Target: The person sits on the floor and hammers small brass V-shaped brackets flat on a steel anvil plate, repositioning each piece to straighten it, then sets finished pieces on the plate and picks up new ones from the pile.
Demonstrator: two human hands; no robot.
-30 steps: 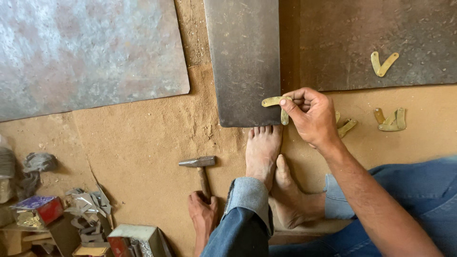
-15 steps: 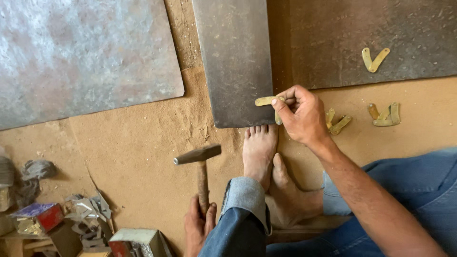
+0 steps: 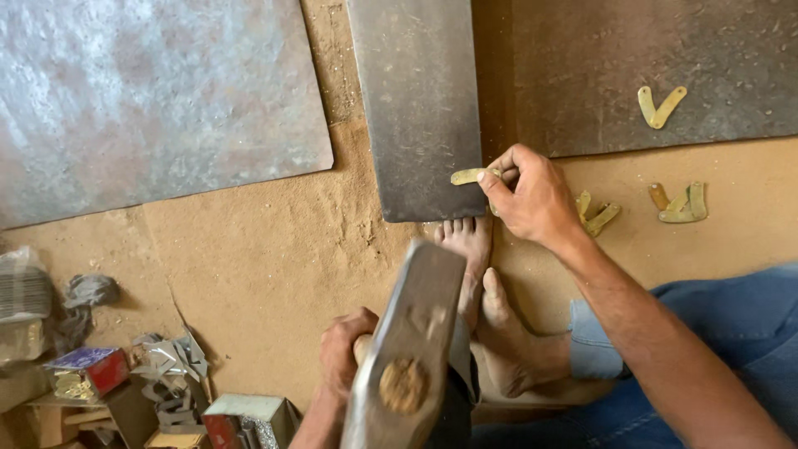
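- Raising the hammer (image 3: pixel 409 349): its head now fills the lower centre of the frame, close to the camera, where half a second ago it sat lower and smaller, and a second ago it lay head-down on the sandy floor (image 3: pixel 249 258).
- Left hand (image 3: pixel 345 349): fingers wrapped tight round the wooden handle, just behind the head; the handle end shows as a round plug in the steel.
- Right hand (image 3: pixel 532 195): unchanged in place across all three pictures. Thumb and fingertips pinch a small brass-coloured strip (image 3: pixel 470 176), holding it flat on the lower right corner of the dark steel plate (image 3: pixel 420 100) at upper centre.
- Bare feet (image 3: pixel 482 283) sit just below the plate's lower edge, toes touching or nearly touching it.
- Judgement: the lift reads as a wind-up; the strip is staged as the target, with the fingers close beside the strike point.
- Other bent brass pieces (image 3: pixel 594 212) lie just right of the right hand; one V-shaped piece (image 3: pixel 661 106) rests on the far plate at upper right; a pair (image 3: pixel 682 204) lies further right.
- Scrap and small boxes (image 3: pixel 83 370) crowd the lower left.
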